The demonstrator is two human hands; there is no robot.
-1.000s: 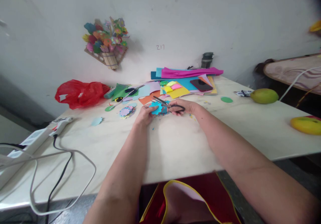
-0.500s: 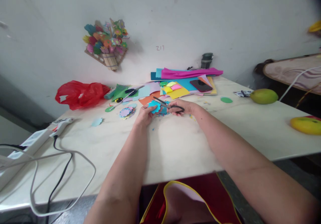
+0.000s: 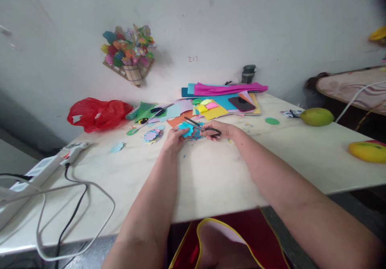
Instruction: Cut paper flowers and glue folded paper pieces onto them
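Blue scalloped paper (image 3: 187, 129) is in the left hand's grip (image 3: 175, 138), pinched between thumb and fingers and held just above the pale worktop (image 3: 217, 172). Beside it, the right hand's grip (image 3: 213, 130) is closed around the black handle of a pair of scissors (image 3: 193, 122); their blades point left, toward the blue paper. Whether a blade touches the paper is too small to tell.

Below and between the two grips lie small paper scraps. Just left of the left grip is a pile of scalloped paper shapes (image 3: 152, 135) with a lilac one on top, and farther left a single pale blue shape (image 3: 117, 147). Beyond both grips, coloured sheets overlap, with a dark phone (image 3: 241, 103) lying on them, past the right grip. A second pair of scissors (image 3: 158, 110) and a red plastic bag (image 3: 99, 115) lie beyond the left grip, off to its left. Right of the right grip are a green paper oval (image 3: 272, 121) and, farther off, a green fruit (image 3: 316, 117).
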